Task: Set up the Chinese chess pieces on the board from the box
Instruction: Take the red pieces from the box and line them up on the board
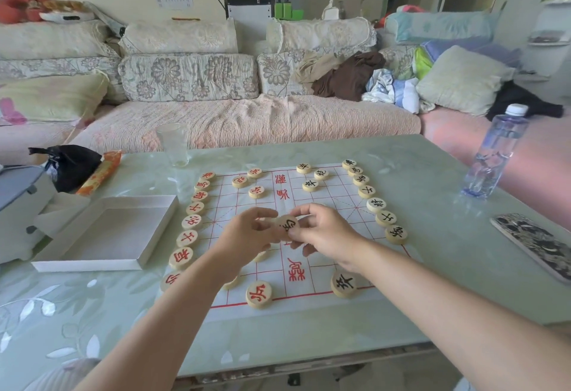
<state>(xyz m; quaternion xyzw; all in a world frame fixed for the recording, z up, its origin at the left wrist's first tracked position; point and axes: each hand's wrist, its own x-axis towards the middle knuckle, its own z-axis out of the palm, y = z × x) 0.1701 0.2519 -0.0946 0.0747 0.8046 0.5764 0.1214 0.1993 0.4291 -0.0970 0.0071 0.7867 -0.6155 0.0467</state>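
The white chess board sheet (312, 186) with red lines lies on the table. A column of red-lettered wooden pieces (191, 222) runs down its left edge, and a column of black-lettered pieces (375, 205) runs down its right edge. A few more pieces stand inside the grid. Above the board's middle, my left hand (250, 236) and my right hand (324, 233) meet. Both pinch one black-lettered piece (287, 224) between their fingertips. The open white box (105, 233) lies left of the board, with no pieces visible inside.
A clear drinking glass (173, 144) stands behind the board. A water bottle (494, 155) stands at the right, and a patterned phone (534, 243) lies near the right edge. A black bag (69, 165) and grey case (18, 205) sit far left. A sofa lies beyond the table.
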